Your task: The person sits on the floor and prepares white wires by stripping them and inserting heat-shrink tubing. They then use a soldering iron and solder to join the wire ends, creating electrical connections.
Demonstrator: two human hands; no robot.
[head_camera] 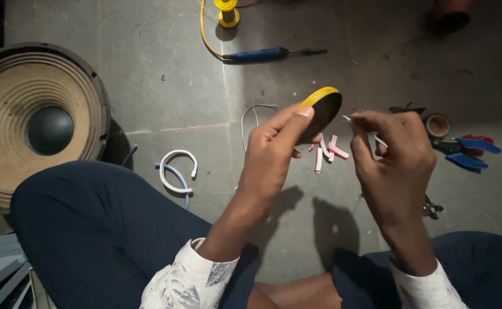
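The left hand [276, 151] pinches a yellow-rimmed black disc [321, 113] upright, edge tilted up-right. Just right of the disc, the right hand [397, 154] grips a thin wire [361, 127] whose tip points left, nearly touching the disc.

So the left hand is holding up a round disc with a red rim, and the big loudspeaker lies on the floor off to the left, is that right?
Not quite: the rim is yellow, not red. The head view shows the left hand holding up a round black disc with a yellow rim, and the big loudspeaker does lie on the floor to the left.
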